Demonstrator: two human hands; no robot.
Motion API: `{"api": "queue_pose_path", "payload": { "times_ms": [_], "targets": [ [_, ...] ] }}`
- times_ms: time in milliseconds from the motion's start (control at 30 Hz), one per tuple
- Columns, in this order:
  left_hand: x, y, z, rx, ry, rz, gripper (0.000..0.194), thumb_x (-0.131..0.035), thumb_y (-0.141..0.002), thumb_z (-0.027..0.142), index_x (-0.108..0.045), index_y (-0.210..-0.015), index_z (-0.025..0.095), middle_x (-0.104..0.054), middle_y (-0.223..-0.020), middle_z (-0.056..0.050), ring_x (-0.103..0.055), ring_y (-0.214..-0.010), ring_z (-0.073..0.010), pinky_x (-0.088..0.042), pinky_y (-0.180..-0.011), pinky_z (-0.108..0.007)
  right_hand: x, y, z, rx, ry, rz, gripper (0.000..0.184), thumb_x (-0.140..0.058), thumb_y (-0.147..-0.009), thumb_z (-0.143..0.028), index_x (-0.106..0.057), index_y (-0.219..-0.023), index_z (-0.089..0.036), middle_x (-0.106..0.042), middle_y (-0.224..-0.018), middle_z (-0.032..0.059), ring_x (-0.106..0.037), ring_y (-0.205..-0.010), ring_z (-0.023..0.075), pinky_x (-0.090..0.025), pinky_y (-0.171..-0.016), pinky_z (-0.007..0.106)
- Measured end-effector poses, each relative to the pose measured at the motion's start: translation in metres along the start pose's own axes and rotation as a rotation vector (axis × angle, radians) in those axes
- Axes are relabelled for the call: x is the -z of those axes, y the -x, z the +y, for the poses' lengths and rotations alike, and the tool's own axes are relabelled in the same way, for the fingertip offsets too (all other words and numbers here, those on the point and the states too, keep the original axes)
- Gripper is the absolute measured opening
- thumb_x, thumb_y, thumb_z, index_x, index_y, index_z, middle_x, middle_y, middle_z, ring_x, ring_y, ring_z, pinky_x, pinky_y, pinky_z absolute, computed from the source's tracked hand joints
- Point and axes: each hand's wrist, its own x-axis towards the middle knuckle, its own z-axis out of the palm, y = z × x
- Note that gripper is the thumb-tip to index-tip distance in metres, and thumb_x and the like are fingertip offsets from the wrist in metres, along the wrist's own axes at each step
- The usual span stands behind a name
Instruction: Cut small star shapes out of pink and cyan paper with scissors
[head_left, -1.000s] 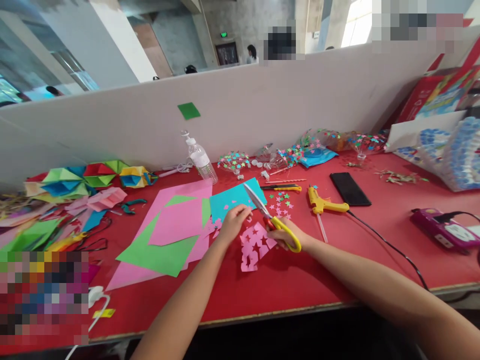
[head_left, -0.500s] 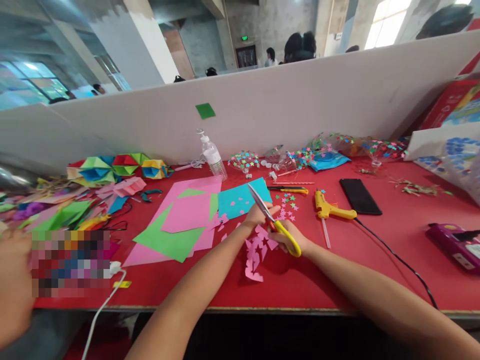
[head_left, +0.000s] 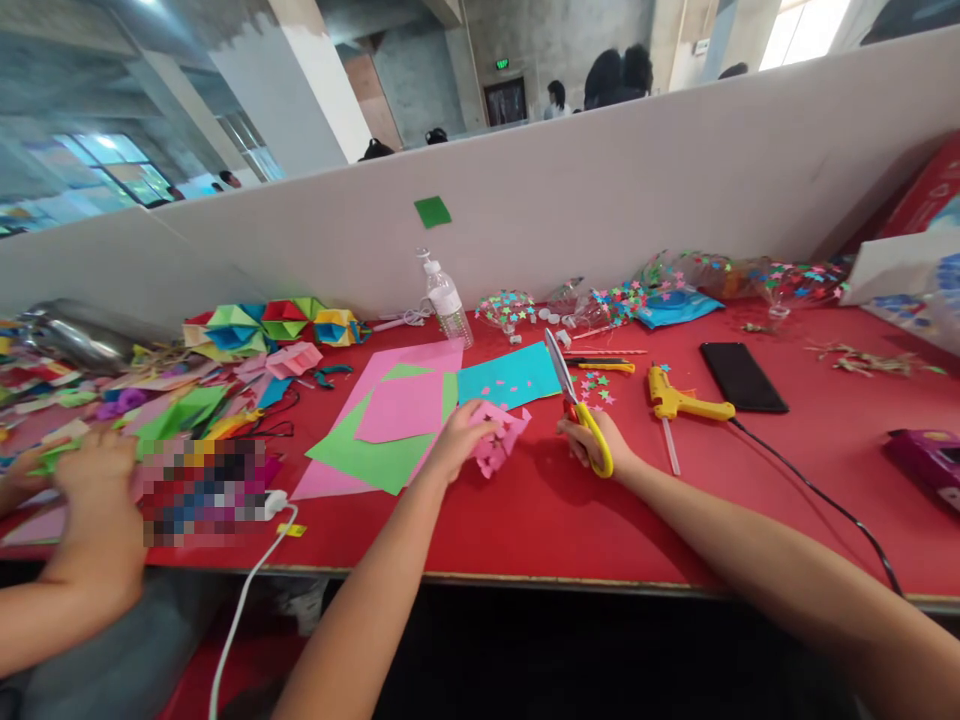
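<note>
Left hand (head_left: 463,432) reaches forward, palm down, thumb and fingers gripping the star-punched pink paper (head_left: 496,440), just nearer the wearer than the blue sheet (head_left: 506,378); right hand (head_left: 585,438) comes in from the right, fingers curled round the yellow-handled scissors (head_left: 597,440), blades angled up and away across the blue sheet's right edge; and there's the glue gun (head_left: 690,405), lying on the red counter (head_left: 525,535) right of that sheet.

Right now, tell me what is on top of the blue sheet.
Several small pink scraps lie on the blue sheet. The scissors hide part of its right edge; whatever is underneath is covered.
</note>
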Motion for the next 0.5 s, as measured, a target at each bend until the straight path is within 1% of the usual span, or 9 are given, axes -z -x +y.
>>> {"api": "queue_pose_path", "payload": {
  "times_ms": [100,167,233,300,367,433,500],
  "targets": [
    [0.036,-0.006,-0.011,-0.008,-0.070,0.212,0.039,-0.072,-0.063,0.034,-0.058,-0.095,0.018,-0.064,-0.088,-0.002,-0.062,-0.082,-0.0184,-0.045,-0.073,-0.028,0.002,-0.002,0.002,0.019,0.004,0.028,0.025,-0.056,-0.072,-0.042,-0.051,-0.061,-0.021,-0.042,-0.030,-0.0079,-0.039,-0.028,0.0092,-0.043,-0.042,0.023],
    [0.056,-0.009,-0.021,-0.010,-0.174,0.334,0.039,-0.070,-0.067,0.042,-0.057,-0.096,0.019,-0.063,-0.089,-0.003,-0.062,-0.086,-0.0207,-0.046,-0.076,-0.031,0.002,-0.003,0.004,0.031,0.004,0.035,0.024,-0.056,-0.073,-0.042,-0.053,-0.062,-0.020,-0.042,-0.029,-0.0080,-0.039,-0.027,0.0093,-0.046,-0.046,0.024],
    [0.068,-0.011,-0.029,-0.099,-0.305,0.428,0.035,-0.065,-0.073,0.044,-0.057,-0.098,0.020,-0.064,-0.100,-0.007,-0.061,-0.097,-0.0230,-0.046,-0.085,-0.035,0.002,-0.004,0.005,0.044,0.002,0.039,0.024,-0.055,-0.074,-0.042,-0.054,-0.064,-0.020,-0.042,-0.030,-0.0082,-0.039,-0.027,0.0096,-0.047,-0.047,0.025],
    [0.070,-0.012,-0.032,-0.258,-0.431,0.520,0.030,-0.061,-0.079,0.040,-0.057,-0.100,0.020,-0.062,-0.107,-0.010,-0.059,-0.105,-0.0245,-0.044,-0.093,-0.038,0.002,-0.004,0.006,0.053,-0.001,0.043,0.024,-0.054,-0.074,-0.042,-0.055,-0.065,-0.020,-0.041,-0.029,-0.0082,-0.039,-0.028,0.0098,-0.047,-0.047,0.025],
    [0.065,-0.012,-0.031,-0.437,-0.563,0.556,0.023,-0.056,-0.083,0.036,-0.058,-0.100,0.019,-0.062,-0.108,-0.012,-0.057,-0.108,-0.0252,-0.043,-0.097,-0.040,0.002,-0.004,0.006,0.058,0.001,0.048,0.024,-0.054,-0.075,-0.042,-0.055,-0.065,-0.020,-0.041,-0.029,-0.0081,-0.039,-0.028,0.0100,-0.047,-0.047,0.025],
    [0.058,-0.012,-0.030,-0.561,-0.692,0.515,0.018,-0.050,-0.088,0.033,-0.060,-0.094,0.020,-0.064,-0.103,-0.012,-0.059,-0.105,-0.0251,-0.043,-0.096,-0.040,0.002,-0.004,0.006,0.062,0.004,0.053,0.024,-0.054,-0.074,-0.042,-0.055,-0.065,-0.020,-0.041,-0.029,-0.0082,-0.039,-0.028,0.0102,-0.048,-0.047,0.026],
    [0.052,-0.011,-0.032,-0.576,-0.793,0.453,0.022,-0.047,-0.090,0.034,-0.061,-0.081,0.020,-0.066,-0.092,-0.011,-0.062,-0.094,-0.0245,-0.043,-0.090,-0.038,0.002,-0.005,0.006,0.064,0.008,0.057,0.024,-0.055,-0.073,-0.042,-0.055,-0.065,-0.020,-0.041,-0.029,-0.0081,-0.039,-0.028,0.0103,-0.048,-0.047,0.026]
  ]
}}
